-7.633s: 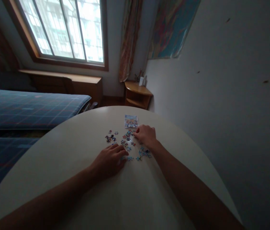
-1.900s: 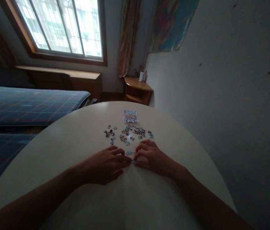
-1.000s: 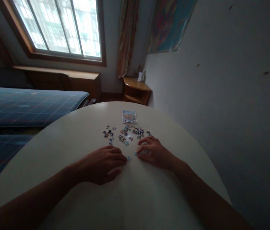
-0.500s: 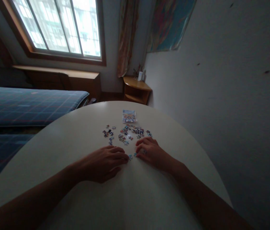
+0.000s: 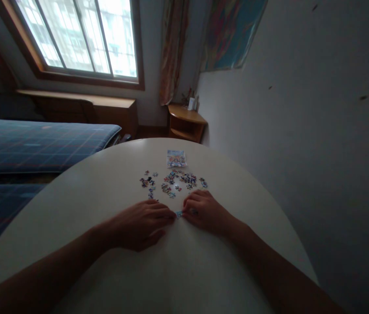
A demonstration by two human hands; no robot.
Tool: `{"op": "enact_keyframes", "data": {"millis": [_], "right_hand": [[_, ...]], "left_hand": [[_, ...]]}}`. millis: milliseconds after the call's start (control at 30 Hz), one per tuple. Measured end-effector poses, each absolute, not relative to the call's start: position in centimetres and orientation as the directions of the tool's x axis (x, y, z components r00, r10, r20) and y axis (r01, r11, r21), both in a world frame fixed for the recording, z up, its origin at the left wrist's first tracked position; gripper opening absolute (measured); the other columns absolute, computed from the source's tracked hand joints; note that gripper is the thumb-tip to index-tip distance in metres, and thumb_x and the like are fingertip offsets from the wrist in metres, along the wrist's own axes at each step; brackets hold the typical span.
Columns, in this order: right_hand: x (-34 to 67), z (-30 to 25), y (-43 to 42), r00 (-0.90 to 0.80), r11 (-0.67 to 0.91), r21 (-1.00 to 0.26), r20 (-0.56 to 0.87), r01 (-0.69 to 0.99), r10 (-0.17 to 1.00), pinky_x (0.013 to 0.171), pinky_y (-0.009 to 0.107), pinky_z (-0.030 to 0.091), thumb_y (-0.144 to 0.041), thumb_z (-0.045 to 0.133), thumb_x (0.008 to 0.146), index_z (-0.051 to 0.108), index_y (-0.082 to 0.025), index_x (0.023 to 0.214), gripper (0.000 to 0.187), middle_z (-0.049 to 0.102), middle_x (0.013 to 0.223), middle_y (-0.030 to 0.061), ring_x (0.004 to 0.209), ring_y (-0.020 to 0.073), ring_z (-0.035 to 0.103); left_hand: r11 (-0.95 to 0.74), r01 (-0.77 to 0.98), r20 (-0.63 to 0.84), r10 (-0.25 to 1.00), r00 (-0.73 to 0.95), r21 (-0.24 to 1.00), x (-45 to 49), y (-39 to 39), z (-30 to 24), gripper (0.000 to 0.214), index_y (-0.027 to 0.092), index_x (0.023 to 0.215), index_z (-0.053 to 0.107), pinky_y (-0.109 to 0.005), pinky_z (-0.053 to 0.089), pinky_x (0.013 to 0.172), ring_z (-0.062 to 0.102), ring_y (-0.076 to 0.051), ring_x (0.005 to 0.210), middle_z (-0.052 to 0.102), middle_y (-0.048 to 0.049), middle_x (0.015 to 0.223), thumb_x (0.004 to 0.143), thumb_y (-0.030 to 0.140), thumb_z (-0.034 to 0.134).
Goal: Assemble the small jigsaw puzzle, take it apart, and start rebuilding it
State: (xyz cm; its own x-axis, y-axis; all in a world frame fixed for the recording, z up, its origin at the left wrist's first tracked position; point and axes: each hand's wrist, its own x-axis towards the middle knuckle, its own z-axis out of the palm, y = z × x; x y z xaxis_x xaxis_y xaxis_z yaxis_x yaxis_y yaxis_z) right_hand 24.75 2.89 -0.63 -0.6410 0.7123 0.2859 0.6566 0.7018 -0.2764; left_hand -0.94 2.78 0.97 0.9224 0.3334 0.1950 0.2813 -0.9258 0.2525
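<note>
Small jigsaw puzzle pieces lie on a white round table (image 5: 204,279). My left hand (image 5: 141,222) rests palm down, fingers stretched out and thumb apart, its fingertips touching the edge of a light-blue puzzle piece (image 5: 179,214). From the right, my right hand (image 5: 206,211) meets that same spot with its fingers closed in a pinch. The piece in its fingertips is mostly hidden. Whether the two pieces are joined, I cannot tell. Beyond the hands is a loose ring of mixed pieces (image 5: 189,179), with a smaller group (image 5: 148,181) to its left.
A picture packet (image 5: 175,158) lies behind the pieces. Several more pieces (image 5: 203,182) sit beyond my right hand. A blue checked mattress (image 5: 47,146) is to the left of the table, a wall (image 5: 302,144) to the right, and a wooden corner cabinet (image 5: 187,115) behind.
My right hand has moved slightly left, bringing its piece up to the one at my left fingertips. The gap between them has closed. My left hand has stayed in place.
</note>
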Motion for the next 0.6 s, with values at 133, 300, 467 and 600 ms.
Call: {"op": "enact_keyframes", "data": {"millis": [133,300,467,600], "right_hand": [[24.36,-0.23,2.64,-0.686,0.727,-0.176,0.245,0.664,0.685,0.086,0.034,0.039,-0.026,0.064,0.088,0.065,-0.019,0.083,0.009,0.071,0.090,0.0049,0.090,0.0193,0.061],[24.06,-0.11,2.40,-0.694,0.731,-0.104,0.250,0.674,0.676,0.081,0.031,0.039,-0.022,0.060,0.090,0.067,-0.020,0.085,0.009,0.071,0.087,0.0040,0.086,0.0176,0.061],[23.98,-0.31,2.46,-0.703,0.742,-0.087,0.263,0.665,0.661,0.078,0.029,0.039,-0.021,0.060,0.091,0.068,-0.021,0.082,0.012,0.071,0.084,0.0032,0.083,0.0164,0.061],[23.93,-0.28,2.51,-0.703,0.736,-0.063,0.253,0.674,0.665,0.077,0.029,0.041,-0.019,0.059,0.091,0.068,-0.019,0.081,0.013,0.070,0.084,0.0043,0.081,0.0166,0.060]], "left_hand": [[-0.933,0.290,0.184,0.330,0.926,0.211,-0.91,2.65,0.89,0.034,0.017,0.124,0.055,-0.041,0.047,0.098,0.064,-0.024,0.106,0.067,-0.0099,0.119,0.092,0.021,0.050],[-0.936,0.309,0.180,0.338,0.924,0.169,-0.83,2.68,0.53,0.033,0.016,0.124,0.056,-0.041,0.049,0.095,0.065,-0.024,0.104,0.067,-0.0099,0.120,0.092,0.022,0.049],[-0.936,0.307,0.204,0.339,0.918,0.173,-0.68,2.79,0.45,0.032,0.017,0.122,0.057,-0.041,0.050,0.094,0.066,-0.023,0.102,0.068,-0.0092,0.118,0.090,0.021,0.051],[-0.931,0.314,0.212,0.350,0.913,0.183,-0.73,2.85,0.39,0.033,0.017,0.122,0.057,-0.040,0.051,0.093,0.067,-0.023,0.101,0.069,-0.0084,0.118,0.090,0.021,0.052]]}}
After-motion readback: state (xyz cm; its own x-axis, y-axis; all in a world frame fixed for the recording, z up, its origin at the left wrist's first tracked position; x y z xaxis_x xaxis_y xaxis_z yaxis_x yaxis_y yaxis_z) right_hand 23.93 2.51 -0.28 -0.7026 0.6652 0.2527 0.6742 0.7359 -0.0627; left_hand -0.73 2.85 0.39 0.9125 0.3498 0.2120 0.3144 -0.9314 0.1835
